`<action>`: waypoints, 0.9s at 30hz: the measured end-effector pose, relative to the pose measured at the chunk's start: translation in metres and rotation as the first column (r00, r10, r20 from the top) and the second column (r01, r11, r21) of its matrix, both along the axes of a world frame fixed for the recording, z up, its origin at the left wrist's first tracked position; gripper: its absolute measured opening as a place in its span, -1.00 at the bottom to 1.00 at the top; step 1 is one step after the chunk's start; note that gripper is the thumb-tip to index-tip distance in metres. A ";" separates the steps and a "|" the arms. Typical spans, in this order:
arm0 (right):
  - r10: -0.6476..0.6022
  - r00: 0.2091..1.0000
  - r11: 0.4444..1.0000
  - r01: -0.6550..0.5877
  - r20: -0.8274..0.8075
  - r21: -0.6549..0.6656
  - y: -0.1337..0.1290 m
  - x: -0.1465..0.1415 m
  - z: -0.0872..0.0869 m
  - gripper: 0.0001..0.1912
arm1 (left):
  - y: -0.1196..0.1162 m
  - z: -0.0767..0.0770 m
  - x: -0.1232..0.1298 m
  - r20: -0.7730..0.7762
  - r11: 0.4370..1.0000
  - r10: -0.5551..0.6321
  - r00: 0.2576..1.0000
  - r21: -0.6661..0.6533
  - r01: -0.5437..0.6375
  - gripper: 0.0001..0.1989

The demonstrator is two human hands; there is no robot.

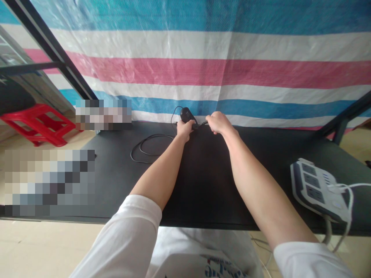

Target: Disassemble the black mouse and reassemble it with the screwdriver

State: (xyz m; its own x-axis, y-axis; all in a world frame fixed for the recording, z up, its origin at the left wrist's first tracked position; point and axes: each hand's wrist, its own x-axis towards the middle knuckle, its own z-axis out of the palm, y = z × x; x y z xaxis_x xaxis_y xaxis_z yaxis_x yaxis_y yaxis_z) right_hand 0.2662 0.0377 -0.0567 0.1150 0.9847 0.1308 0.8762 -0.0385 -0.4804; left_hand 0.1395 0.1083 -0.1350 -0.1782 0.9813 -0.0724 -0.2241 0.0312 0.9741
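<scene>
Pinching a black cord with curled fingers, our right hand stands near our left hand, which closes on the near part of a black, rounded device; the exact grip is hidden. The device lies just beyond our left hand, the nearer of the two, its long axis slanting from far left toward the right hand. The cord spans the gap between our hands. Left of them, a looped cable rests on the counter.
</scene>
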 end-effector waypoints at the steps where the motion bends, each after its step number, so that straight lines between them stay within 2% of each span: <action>1: 0.024 0.999 1.000 -0.024 -0.028 0.004 0.001 0.001 -0.001 -0.66 | 0.000 0.000 0.000 0.001 1.000 -0.002 1.000 0.000 0.002 -0.80; 4: 0.068 0.994 0.998 -0.066 -0.080 0.022 0.002 0.001 -0.003 -0.71 | 0.000 0.000 0.000 -0.012 1.000 -0.001 1.000 -0.006 0.001 -0.80; 7: 0.074 0.996 0.997 -0.073 -0.040 0.023 -0.001 -0.001 0.000 -0.69 | 0.000 0.000 0.000 -0.017 1.000 0.001 1.000 -0.004 -0.001 -0.80; 15: -0.007 0.995 0.999 0.003 0.098 0.042 -0.006 -0.008 0.006 -0.50 | 0.000 -0.001 0.001 -0.011 1.000 0.007 1.000 0.013 -0.007 -0.80; 20: -0.088 0.993 0.995 0.085 0.076 0.047 -0.007 -0.007 0.005 -0.53 | 0.000 -0.001 0.000 -0.013 1.000 0.004 1.000 0.020 -0.004 -0.79; 27: -0.132 0.991 0.991 0.131 0.033 0.023 -0.008 -0.009 0.007 -0.56 | 0.000 0.000 0.000 -0.016 1.000 0.002 1.000 0.011 -0.002 -0.79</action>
